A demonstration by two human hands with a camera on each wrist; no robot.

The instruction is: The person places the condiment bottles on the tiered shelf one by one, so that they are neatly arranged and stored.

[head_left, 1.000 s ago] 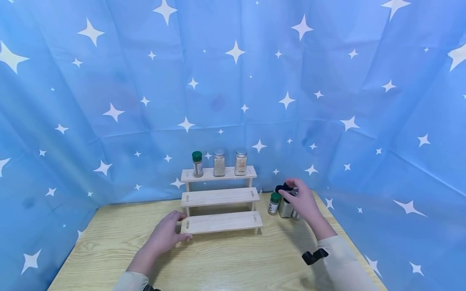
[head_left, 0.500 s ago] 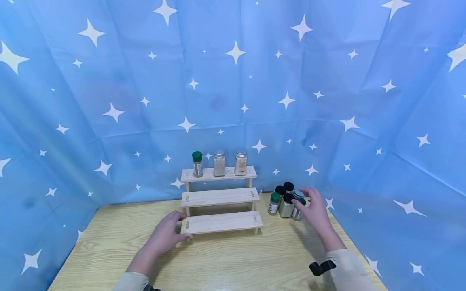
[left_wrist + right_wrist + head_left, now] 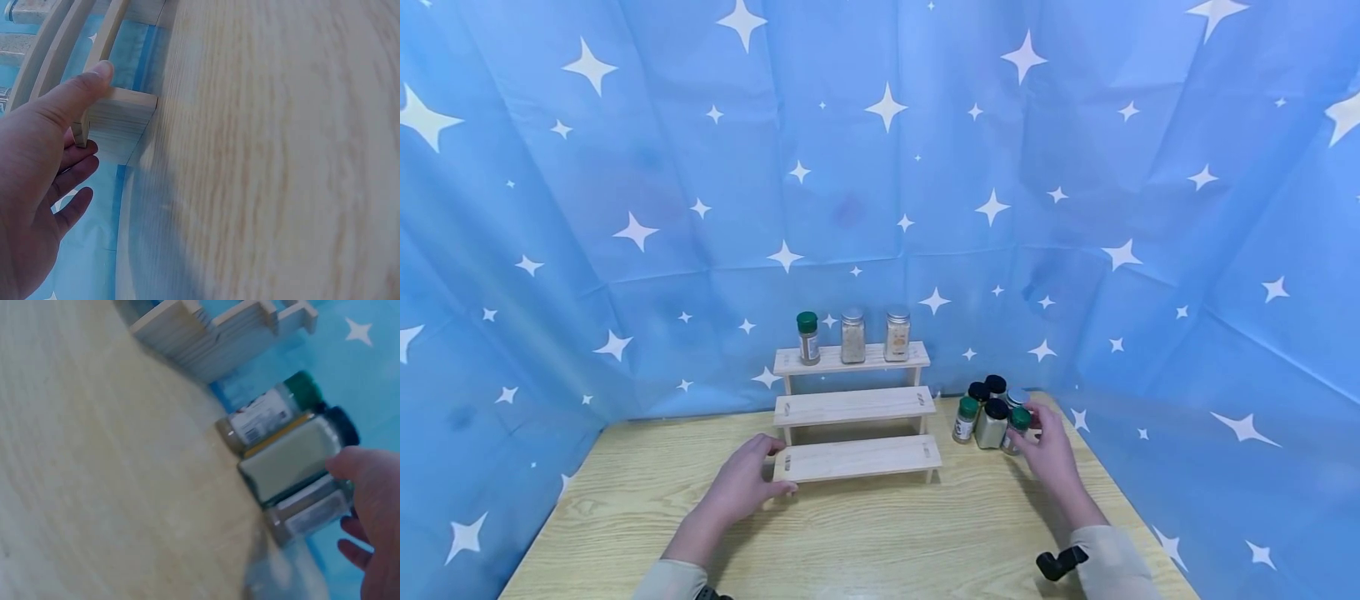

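My left hand (image 3: 741, 483) holds the left end of the lowest step of a three-tier wooden shelf rack (image 3: 861, 458). In the left wrist view, its thumb lies over the board and a fingertip shows beneath. On the right, my right hand (image 3: 1051, 454) has thumb and fingers around a green-capped spice jar (image 3: 1019, 418), at the cap and upper part. That jar (image 3: 309, 509) stands against a black-capped jar of pale contents (image 3: 290, 459) in the right wrist view; some fingers are hidden there. Another green-capped jar (image 3: 965, 419) stands at the cluster's left.
More jars stand behind in the cluster: two with black caps, one a black-capped jar (image 3: 996, 385), and a silver-lidded jar (image 3: 1017, 397). The top tier bears a green-capped jar (image 3: 808, 340) and two silver-lidded jars (image 3: 853, 340). A star-patterned blue cloth (image 3: 880, 183) hangs behind the wooden table (image 3: 865, 542).
My right hand has moved from above the black-capped jars, rightward and down, to the green-capped jar at the cluster's right front. The left hand and rack have stayed put.
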